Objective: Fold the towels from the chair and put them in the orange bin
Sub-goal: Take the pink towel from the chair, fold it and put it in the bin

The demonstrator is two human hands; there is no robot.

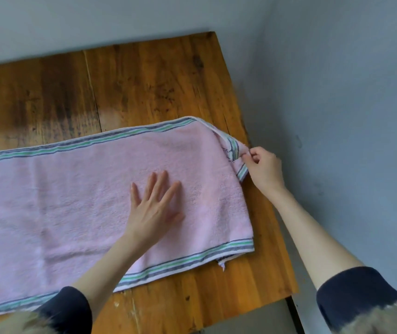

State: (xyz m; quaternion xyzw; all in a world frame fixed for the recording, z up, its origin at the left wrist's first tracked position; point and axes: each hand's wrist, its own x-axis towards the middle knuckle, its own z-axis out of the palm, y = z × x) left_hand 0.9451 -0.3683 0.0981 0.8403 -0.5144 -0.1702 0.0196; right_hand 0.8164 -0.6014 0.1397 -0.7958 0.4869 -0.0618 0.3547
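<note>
1 pink towel [72, 201] on table [144, 80] | left hand [154, 203] flat – pressing | right hand [263, 168] pinching corner

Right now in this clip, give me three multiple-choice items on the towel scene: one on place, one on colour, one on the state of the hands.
1. Where does the towel lie?
A. on the wooden table
B. on a chair
C. in a bin

2. What colour is the towel's main field?
A. orange
B. pink
C. white

3. What is the right hand doing?
A. pressing flat on the wall
B. hanging idle
C. pinching the towel's turned-over corner

Key: 1 A, the towel is spread across the boards. 2 B, pink between striped borders. 3 C, the fingers nip the corner at the table's right edge, while the left hand lies flat on the towel.
</note>
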